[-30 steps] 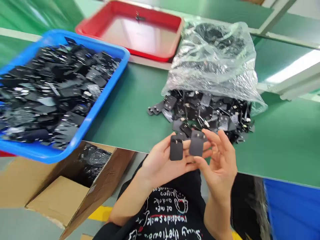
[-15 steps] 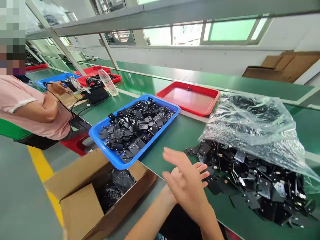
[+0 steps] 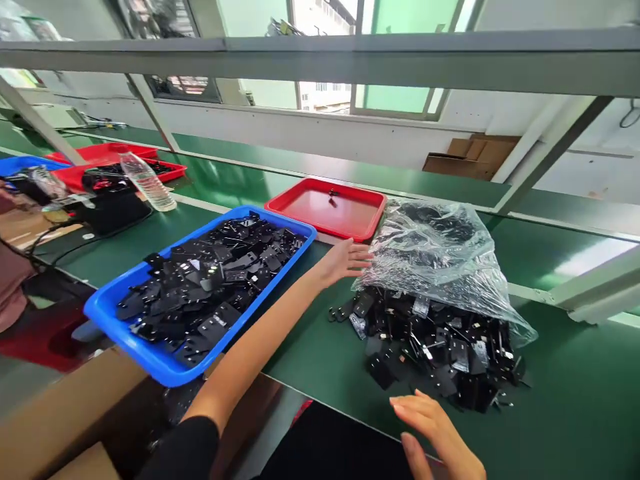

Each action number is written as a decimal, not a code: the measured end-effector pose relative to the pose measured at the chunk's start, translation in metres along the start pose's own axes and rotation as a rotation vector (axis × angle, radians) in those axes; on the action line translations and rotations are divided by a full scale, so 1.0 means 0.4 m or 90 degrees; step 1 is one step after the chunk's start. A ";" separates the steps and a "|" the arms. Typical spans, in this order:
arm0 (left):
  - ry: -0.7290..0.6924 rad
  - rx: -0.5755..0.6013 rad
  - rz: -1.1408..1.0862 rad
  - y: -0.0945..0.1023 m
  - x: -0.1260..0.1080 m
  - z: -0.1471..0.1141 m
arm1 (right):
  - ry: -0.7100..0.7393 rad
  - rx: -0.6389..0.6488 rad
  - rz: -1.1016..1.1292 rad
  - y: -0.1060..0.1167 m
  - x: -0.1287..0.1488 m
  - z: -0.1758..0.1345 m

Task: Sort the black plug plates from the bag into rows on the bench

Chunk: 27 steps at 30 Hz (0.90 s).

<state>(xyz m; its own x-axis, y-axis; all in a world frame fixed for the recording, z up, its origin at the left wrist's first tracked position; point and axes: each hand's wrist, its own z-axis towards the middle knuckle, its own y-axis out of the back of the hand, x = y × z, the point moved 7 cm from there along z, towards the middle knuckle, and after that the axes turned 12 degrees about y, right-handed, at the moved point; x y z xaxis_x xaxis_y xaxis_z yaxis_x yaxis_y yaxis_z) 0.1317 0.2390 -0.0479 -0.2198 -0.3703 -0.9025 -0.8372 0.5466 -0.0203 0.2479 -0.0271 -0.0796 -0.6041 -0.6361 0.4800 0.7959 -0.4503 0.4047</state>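
My left hand (image 3: 345, 261) reaches forward with its fingers spread, at the left edge of a clear plastic bag (image 3: 435, 257). It holds nothing; whether the fingertips touch the bag I cannot tell. Out of the bag's mouth spills a pile of black flat parts (image 3: 445, 353) onto the green table (image 3: 320, 340). Low in the view, in front of that pile, my right hand (image 3: 435, 427) hovers open and empty, fingers loosely bent. A blue tray (image 3: 165, 373), left of my left forearm, is heaped with similar black parts (image 3: 215, 280).
Behind my left hand lies a red tray (image 3: 320, 217) with a small dark piece in it. A plastic bottle (image 3: 149, 183) leans at the left by a black box (image 3: 113, 212). An open cardboard box (image 3: 85, 407) stands below the blue tray. A shelf beam (image 3: 320, 63) crosses above.
My hands, crossed over each other before, have parted. The left has stretched forward to the bag and the right has come down to the lower right. The view has turned right.
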 end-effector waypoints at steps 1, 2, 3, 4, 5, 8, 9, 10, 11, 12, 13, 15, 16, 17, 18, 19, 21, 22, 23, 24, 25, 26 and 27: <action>-0.002 0.011 0.059 -0.004 0.035 -0.043 | 0.000 0.024 -0.033 0.013 -0.018 -0.009; 0.003 0.022 0.119 -0.005 0.074 -0.088 | -0.003 0.051 -0.066 0.024 -0.037 -0.018; 0.004 0.020 0.168 0.001 0.113 -0.129 | -0.008 0.077 -0.099 0.034 -0.055 -0.028; -0.007 -0.009 0.237 0.011 0.148 -0.166 | -0.015 0.101 -0.131 0.041 -0.071 -0.037; -0.051 -0.101 0.411 0.025 0.171 -0.196 | -0.025 0.119 -0.163 0.046 -0.085 -0.045; -0.080 -0.278 0.660 0.033 0.251 -0.230 | -0.054 0.140 -0.241 0.051 -0.106 -0.058; -0.080 -0.319 0.686 0.029 0.272 -0.225 | -0.056 0.143 -0.252 0.048 -0.104 -0.057; -0.081 -0.358 0.701 0.025 0.288 -0.217 | -0.058 0.145 -0.252 0.043 -0.099 -0.055; -0.083 -0.397 0.714 0.021 0.297 -0.206 | -0.059 0.144 -0.244 0.038 -0.092 -0.052; -0.087 -0.434 0.729 0.019 0.300 -0.195 | -0.059 0.141 -0.231 0.033 -0.082 -0.049; -0.091 -0.456 0.743 0.016 0.300 -0.184 | -0.060 0.135 -0.218 0.029 -0.073 -0.046; -0.096 -0.460 0.766 0.009 0.294 -0.162 | -0.065 0.119 -0.198 0.022 -0.056 -0.043; -0.099 -0.452 0.772 0.006 0.290 -0.153 | -0.068 0.113 -0.192 0.018 -0.049 -0.043; -0.101 -0.445 0.772 0.003 0.285 -0.146 | -0.071 0.107 -0.186 0.014 -0.043 -0.044; -0.103 -0.441 0.772 -0.001 0.279 -0.141 | -0.074 0.104 -0.179 0.010 -0.039 -0.045; -0.108 -0.439 0.781 -0.007 0.274 -0.136 | -0.077 0.103 -0.172 0.005 -0.035 -0.046; -0.128 -0.423 0.818 -0.028 0.265 -0.126 | -0.081 0.099 -0.158 -0.002 -0.028 -0.048; -0.140 -0.407 0.840 -0.041 0.263 -0.119 | -0.079 0.097 -0.152 -0.004 -0.025 -0.047; -0.151 -0.387 0.861 -0.053 0.261 -0.112 | -0.077 0.094 -0.146 -0.004 -0.023 -0.045; -0.159 -0.367 0.875 -0.062 0.260 -0.103 | -0.074 0.092 -0.140 -0.004 -0.020 -0.043; -0.164 -0.348 0.880 -0.067 0.258 -0.095 | -0.069 0.090 -0.133 -0.004 -0.018 -0.040; -0.168 -0.332 0.878 -0.068 0.256 -0.087 | -0.066 0.089 -0.126 -0.004 -0.017 -0.036; -0.173 -0.320 0.876 -0.066 0.253 -0.081 | -0.063 0.089 -0.119 -0.005 -0.016 -0.033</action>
<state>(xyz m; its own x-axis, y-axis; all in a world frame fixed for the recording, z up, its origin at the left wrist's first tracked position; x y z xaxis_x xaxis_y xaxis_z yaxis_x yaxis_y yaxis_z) 0.1154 0.1628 -0.1248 -0.9112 0.3864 -0.1426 -0.1495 0.0124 0.9887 0.2508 -0.0304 -0.0937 -0.7467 -0.4823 0.4581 0.6608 -0.4588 0.5940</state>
